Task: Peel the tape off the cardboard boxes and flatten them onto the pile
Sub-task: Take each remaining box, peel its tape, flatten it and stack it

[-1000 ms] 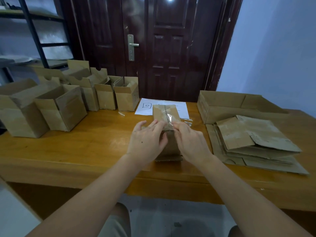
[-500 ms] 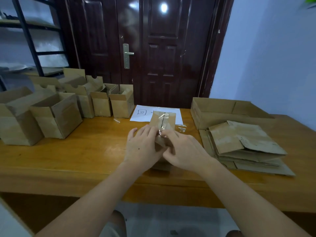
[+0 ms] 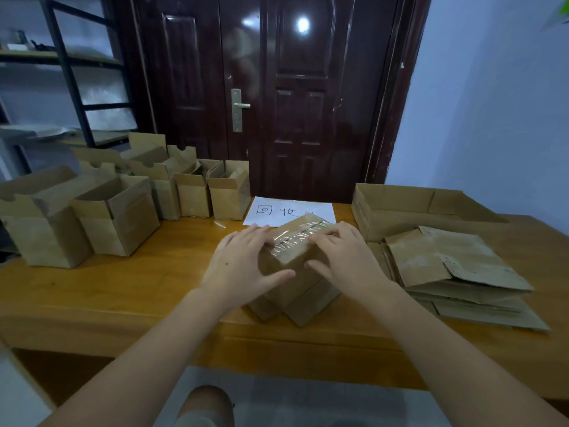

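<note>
A small brown cardboard box (image 3: pixel 308 291) lies turned at an angle in the middle of the wooden table (image 3: pixel 123 291). A strip of clear wrinkled tape (image 3: pixel 298 238) runs across its upper face. My left hand (image 3: pixel 243 263) rests on the box's left side with fingers spread and the thumb stretched along the near face. My right hand (image 3: pixel 345 257) lies on the right side, fingertips at the tape. The pile of flattened cardboard (image 3: pixel 455 272) sits on the table just right of my right hand.
Several open-topped cardboard boxes (image 3: pixel 117 217) stand in a row along the table's left and back. A shallow wide carton (image 3: pixel 400 204) stands behind the pile. A white handwritten sheet (image 3: pixel 289 209) lies behind the box, a tape scrap (image 3: pixel 220 224) beside it. Dark door behind.
The box stood on end between my hands; now it lies lower and turned at an angle. Both hands have spread flat over its top, and the view has tilted up.
</note>
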